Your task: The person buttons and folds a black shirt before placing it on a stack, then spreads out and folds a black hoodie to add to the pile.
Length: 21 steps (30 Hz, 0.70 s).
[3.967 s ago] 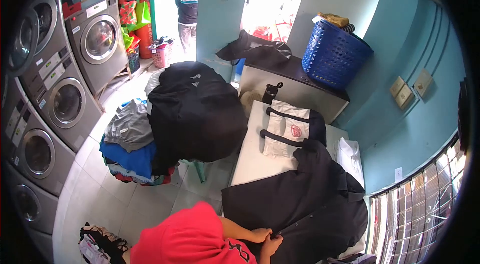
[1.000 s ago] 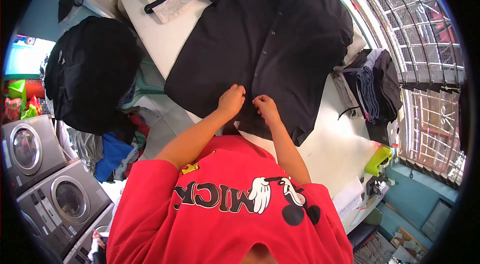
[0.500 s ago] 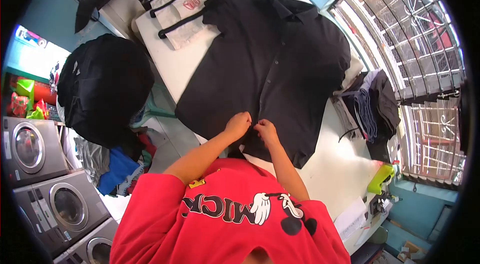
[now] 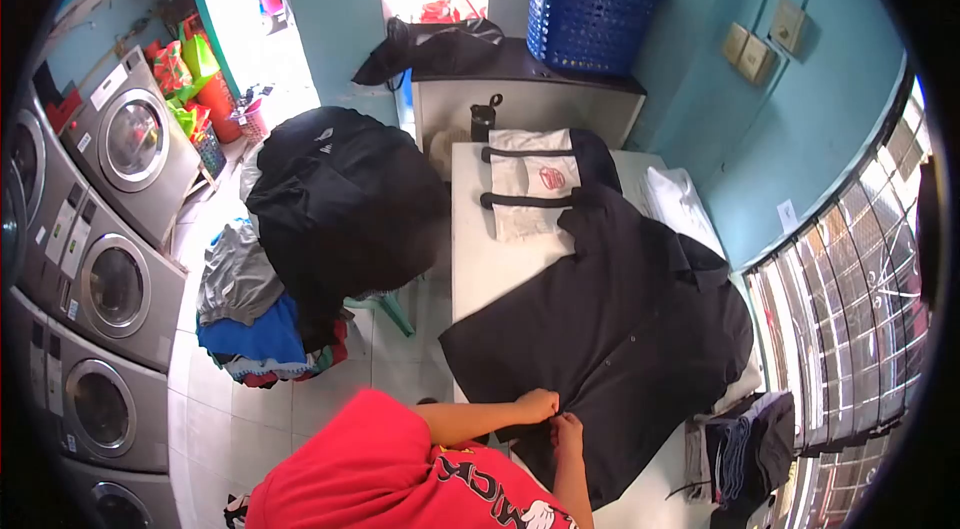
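Observation:
A black button-up shirt lies spread front side up on the white table, its collar pointing away toward the wall. At the lower part of its button front, my left hand is closed, fingers pinching the fabric edge. Right beside it, my right hand is also closed on the shirt's front, fingertips close to those of the left. The small spot between the fingers is hidden. Beyond the shirt's sleeve rests a cream and black cloth bag with a red print.
Folded white cloth lies at the table's far end. A stack of folded dark clothes sits by the barred window. Left of the table stands a large heap of black clothing. Washing machines line the left wall; a blue basket tops the cabinet.
The head view has swung to the left, bringing more washers and the basket into sight. Both hands stay on the shirt's front, now closer together.

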### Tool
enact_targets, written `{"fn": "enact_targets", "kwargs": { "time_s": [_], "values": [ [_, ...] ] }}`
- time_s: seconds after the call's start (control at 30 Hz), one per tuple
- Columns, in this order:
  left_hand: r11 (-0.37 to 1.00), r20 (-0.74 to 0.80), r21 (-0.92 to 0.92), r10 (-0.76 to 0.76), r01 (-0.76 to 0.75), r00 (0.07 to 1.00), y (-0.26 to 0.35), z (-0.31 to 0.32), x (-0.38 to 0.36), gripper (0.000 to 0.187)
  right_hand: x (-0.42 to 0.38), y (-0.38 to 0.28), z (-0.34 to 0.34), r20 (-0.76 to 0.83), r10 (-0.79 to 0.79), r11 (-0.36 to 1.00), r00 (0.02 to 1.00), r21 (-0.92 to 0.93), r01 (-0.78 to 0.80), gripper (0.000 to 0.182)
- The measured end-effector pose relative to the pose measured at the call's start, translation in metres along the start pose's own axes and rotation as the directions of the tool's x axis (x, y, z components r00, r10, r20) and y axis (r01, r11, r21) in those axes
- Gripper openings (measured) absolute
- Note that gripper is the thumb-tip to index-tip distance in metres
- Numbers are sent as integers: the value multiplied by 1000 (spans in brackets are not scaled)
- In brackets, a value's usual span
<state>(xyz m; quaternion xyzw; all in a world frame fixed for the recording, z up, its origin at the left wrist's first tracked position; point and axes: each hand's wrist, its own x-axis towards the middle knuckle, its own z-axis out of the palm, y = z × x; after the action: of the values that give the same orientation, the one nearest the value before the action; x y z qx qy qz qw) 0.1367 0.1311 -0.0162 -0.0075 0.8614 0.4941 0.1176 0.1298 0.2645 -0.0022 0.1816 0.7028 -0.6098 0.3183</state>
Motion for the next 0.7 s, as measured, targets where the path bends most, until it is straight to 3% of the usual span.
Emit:
{"fn": "enact_targets", "kwargs": {
  "time_s": [0.03, 0.17, 0.23, 0.43, 0.47, 0.53, 0.7],
  "values": [
    [997, 35, -26, -71, 72, 997, 7, -5, -1, 11, 0, -1, 1, 6, -12, 1000, 1000, 0, 12, 2],
    [999, 10, 17, -43, 42, 999, 5, -2, 0, 11, 0, 0, 5, 1, -4, 1000, 1000, 10, 3, 2],
    [1000, 10, 20, 2, -2, 1000, 5, -4, 0, 11, 2, 4, 4, -72, 12, 994, 997, 107, -4, 4],
    [993, -25, 118, -9, 12, 1000, -6, 6, -1, 12, -11, 2, 5, -224, -79, 987, 971, 121, 108, 2],
    [994, -9, 114, 8, -7, 1000, -4, 5, -1, 12, -10, 2, 7, -226, -80, 986, 971, 122, 110, 2],
    [994, -15, 109, -8, 9, 1000, 1, 4, -1, 13, -6, 4, 9, -185, -148, 989, 971, -50, 141, 1],
    [998, -21, 60, -6, 8, 1000, -4, 4, 2, 13, -9, -3, 8, -125, -121, 993, 985, -15, 120, 3]
  ]
}}
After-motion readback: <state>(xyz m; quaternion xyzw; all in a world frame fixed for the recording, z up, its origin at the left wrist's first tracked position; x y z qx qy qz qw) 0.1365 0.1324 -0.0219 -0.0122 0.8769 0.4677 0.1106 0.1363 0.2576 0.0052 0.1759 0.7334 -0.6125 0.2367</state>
